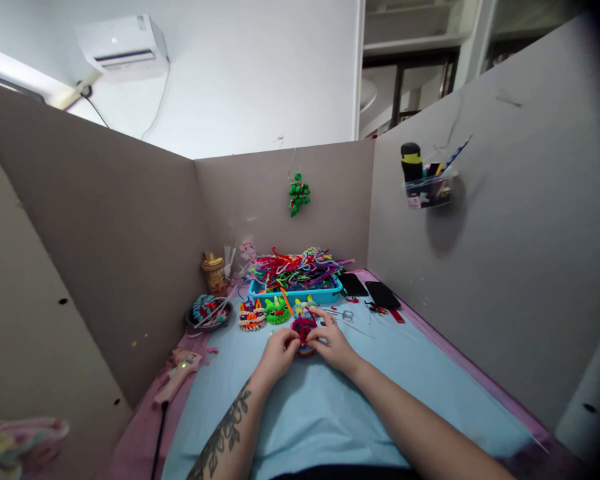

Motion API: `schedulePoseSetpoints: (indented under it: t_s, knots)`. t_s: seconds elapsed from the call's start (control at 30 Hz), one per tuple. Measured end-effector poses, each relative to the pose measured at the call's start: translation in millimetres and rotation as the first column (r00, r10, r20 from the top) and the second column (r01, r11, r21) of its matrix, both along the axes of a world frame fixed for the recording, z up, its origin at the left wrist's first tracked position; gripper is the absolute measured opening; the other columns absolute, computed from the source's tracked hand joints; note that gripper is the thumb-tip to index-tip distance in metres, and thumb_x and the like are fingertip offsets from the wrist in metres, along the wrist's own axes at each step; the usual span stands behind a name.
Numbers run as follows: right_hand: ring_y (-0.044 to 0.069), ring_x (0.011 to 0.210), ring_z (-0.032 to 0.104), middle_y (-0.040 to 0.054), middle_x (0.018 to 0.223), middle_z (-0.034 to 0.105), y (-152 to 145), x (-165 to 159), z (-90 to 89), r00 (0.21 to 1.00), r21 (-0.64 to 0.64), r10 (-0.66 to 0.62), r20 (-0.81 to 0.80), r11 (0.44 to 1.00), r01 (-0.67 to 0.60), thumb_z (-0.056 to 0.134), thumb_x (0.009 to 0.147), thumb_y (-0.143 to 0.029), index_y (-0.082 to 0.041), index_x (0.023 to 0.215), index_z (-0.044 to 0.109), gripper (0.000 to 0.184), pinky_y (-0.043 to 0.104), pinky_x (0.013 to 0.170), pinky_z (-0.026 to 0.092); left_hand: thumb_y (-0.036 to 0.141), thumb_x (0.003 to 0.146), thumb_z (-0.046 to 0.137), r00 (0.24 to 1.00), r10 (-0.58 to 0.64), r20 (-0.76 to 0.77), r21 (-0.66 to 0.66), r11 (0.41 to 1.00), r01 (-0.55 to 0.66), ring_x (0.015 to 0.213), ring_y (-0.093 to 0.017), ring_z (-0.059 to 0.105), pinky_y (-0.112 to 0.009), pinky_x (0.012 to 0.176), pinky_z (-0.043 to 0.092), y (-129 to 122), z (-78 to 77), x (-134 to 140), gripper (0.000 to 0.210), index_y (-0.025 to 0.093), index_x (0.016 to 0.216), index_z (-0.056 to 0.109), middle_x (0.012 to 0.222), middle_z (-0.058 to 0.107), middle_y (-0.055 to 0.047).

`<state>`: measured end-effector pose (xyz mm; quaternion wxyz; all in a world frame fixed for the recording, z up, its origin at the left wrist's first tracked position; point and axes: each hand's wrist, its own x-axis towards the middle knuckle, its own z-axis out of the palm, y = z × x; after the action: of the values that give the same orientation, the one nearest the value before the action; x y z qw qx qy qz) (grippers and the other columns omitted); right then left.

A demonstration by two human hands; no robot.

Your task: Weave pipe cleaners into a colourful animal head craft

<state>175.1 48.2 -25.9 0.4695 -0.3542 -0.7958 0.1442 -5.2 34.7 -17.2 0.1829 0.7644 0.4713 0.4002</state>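
Observation:
Between my two hands is a small dark-red and magenta pipe-cleaner figure (304, 325), held low over the blue cloth (360, 400). My left hand (280, 350) pinches its lower left edge with thumb and fingers. On the other side, my right hand (335, 343) grips the lower right edge, one finger reaching up beside the top. My fingers cover parts of the figure, so its full shape is hidden. Just beyond stand an orange and white fuzzy figure (252, 316), a green one (278, 311) and a blue and yellow one (304, 306), the last partly covered.
A blue tray (295, 296) heaped with colourful pipe cleaners stands at the back. Scissors (347, 315) and two black phones (381, 295) lie right. A dark bowl (210, 319) and a pink glue gun (177, 380) are left. Grey partitions (245, 200) enclose the table.

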Motion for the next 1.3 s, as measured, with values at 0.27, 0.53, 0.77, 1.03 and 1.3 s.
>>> schedulePoseSetpoints:
  t_s: [0.27,0.53,0.77,1.03,1.3]
  knots:
    - [0.028,0.126,0.031,0.0063,0.135,0.036,-7.0,-13.6,1.3,0.993,-0.046,-0.109,-0.049,0.993,0.106,0.063,0.07,-0.017,-0.021,0.072,0.068,0.006,0.045,0.105,0.026,0.02,0.077,0.046,0.999,0.043,-0.011,0.021,0.999,-0.043,0.063,-0.014,0.05,-0.024,0.061,0.036,-0.8,-2.3,6.1,0.014,0.016,0.068,0.056,0.066,0.058,-0.001]
    - [0.028,0.125,0.032,0.0063,0.134,0.036,-7.5,-18.4,-0.4,0.983,-0.117,-0.141,-0.116,0.985,0.128,0.061,0.07,-0.016,-0.02,0.065,0.065,0.007,0.046,0.105,0.027,0.017,0.075,0.046,0.999,0.017,0.049,-0.01,1.0,-0.016,0.061,-0.013,0.051,-0.023,0.059,0.038,-4.2,-0.5,7.3,0.012,0.016,0.071,0.058,0.065,0.059,-0.001]
    - [0.028,0.125,0.032,0.0073,0.133,0.037,-7.1,-16.2,0.6,0.992,-0.07,-0.101,-0.073,0.993,0.096,0.056,0.072,-0.015,-0.019,0.066,0.06,0.008,0.046,0.103,0.028,0.019,0.077,0.049,1.0,0.03,0.002,0.031,0.999,-0.03,0.072,-0.016,0.056,-0.026,0.067,0.041,-7.8,6.3,3.1,0.014,0.018,0.082,0.062,0.079,0.065,-0.004]
    - [0.027,0.127,0.03,0.0061,0.134,0.035,-11.1,-11.4,5.1,0.996,-0.017,0.054,0.064,0.998,-0.053,0.059,0.073,-0.016,-0.019,0.068,0.062,0.007,0.044,0.105,0.026,0.016,0.077,0.053,0.992,0.058,-0.115,0.126,0.991,-0.044,0.075,-0.016,0.056,-0.026,0.07,0.041,-10.7,9.8,-3.1,0.01,0.019,0.075,0.062,0.077,0.064,-0.003]
    - [0.027,0.123,0.034,0.0087,0.129,0.037,-6.5,-14.7,-1.8,0.982,-0.028,-0.167,-0.082,0.986,0.166,0.056,0.074,-0.017,-0.019,0.068,0.059,0.007,0.046,0.102,0.03,0.026,0.082,0.052,0.97,0.215,-0.113,0.354,0.921,-0.163,0.085,-0.02,0.054,-0.033,0.079,0.041,-21.6,15.8,2.6,0.014,0.022,0.082,0.066,0.085,0.061,-0.007]
